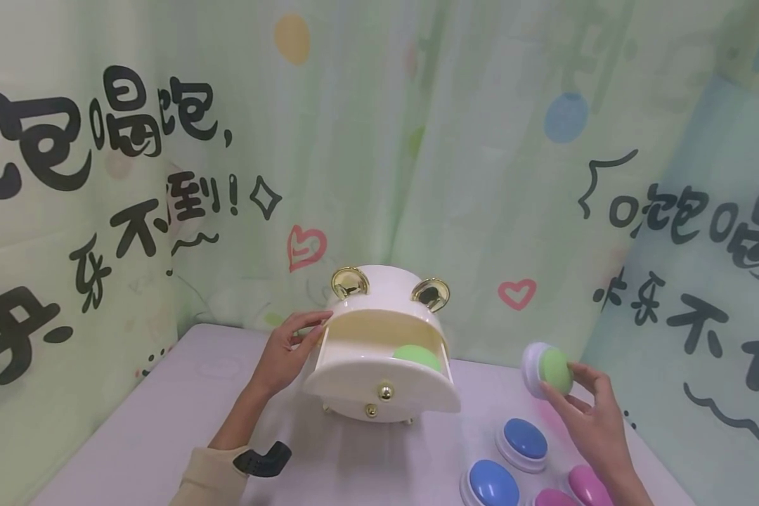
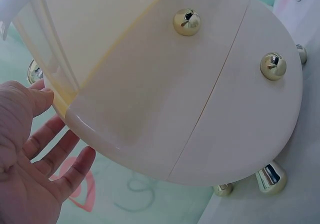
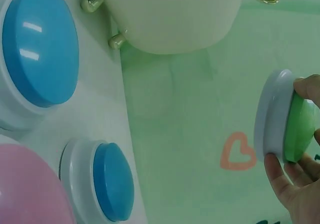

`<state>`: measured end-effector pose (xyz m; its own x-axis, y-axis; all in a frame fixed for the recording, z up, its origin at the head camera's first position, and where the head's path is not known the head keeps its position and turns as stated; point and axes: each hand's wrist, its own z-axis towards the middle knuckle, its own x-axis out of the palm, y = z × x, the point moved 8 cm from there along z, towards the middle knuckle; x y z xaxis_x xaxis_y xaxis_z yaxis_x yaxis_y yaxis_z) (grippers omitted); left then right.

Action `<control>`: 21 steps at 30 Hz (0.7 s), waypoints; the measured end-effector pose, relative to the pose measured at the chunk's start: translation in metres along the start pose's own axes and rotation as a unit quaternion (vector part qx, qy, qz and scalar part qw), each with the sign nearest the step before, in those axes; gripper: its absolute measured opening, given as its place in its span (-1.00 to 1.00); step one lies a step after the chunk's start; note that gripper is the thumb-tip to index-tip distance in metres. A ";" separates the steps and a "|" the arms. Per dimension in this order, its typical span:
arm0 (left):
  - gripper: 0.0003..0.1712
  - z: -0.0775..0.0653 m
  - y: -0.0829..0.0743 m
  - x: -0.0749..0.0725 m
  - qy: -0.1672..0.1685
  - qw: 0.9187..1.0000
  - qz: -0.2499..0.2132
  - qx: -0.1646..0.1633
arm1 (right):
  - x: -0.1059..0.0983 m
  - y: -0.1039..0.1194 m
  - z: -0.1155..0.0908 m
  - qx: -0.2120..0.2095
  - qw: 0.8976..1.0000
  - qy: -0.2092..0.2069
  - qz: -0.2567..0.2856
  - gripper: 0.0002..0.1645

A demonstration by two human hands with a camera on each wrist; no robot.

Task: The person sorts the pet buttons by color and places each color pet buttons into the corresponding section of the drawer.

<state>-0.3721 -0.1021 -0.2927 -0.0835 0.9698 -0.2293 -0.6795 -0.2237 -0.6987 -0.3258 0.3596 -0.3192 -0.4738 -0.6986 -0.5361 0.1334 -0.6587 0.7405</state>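
Note:
A white frog-shaped drawer box with gold-rimmed eyes stands at the table's middle, its upper drawer pulled out. Part of a green domed button shows inside that drawer. My left hand touches the box's left side, fingers fairly straight; the left wrist view has its fingertips right at the white edge. Off to the right of the box, my right hand pinches a green push button with a white base, raised above the table and tipped on its side.
Below the right hand sit two blue push buttons on white bases and two pink ones. The pale table backs onto a green printed curtain. A black band is on the left sleeve.

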 end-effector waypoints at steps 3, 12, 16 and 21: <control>-0.67 0.000 0.000 0.000 0.000 1.000 0.001 0.001 | 0.000 0.006 -0.002 -0.005 1.000 -0.004 0.002 -0.07; -0.67 0.000 0.001 0.000 -0.001 1.000 0.001 -0.002 | -0.001 0.023 -0.009 -0.027 0.999 -0.017 -0.006 -0.09; -0.68 -0.001 0.001 0.000 -0.001 1.000 0.001 -0.003 | -0.001 0.033 -0.013 -0.057 0.998 -0.036 -0.011 -0.12; -0.67 0.000 0.001 0.000 -0.002 1.000 -0.001 -0.003 | -0.002 0.044 -0.015 -0.082 0.995 -0.053 -0.018 -0.12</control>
<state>-0.3724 -0.1025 -0.2936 -0.0840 0.9707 -0.2251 -0.6751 -0.2216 -0.7036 -0.3058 0.3278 -0.2922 -0.5680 -0.6469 -0.5088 0.2512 -0.7249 0.6414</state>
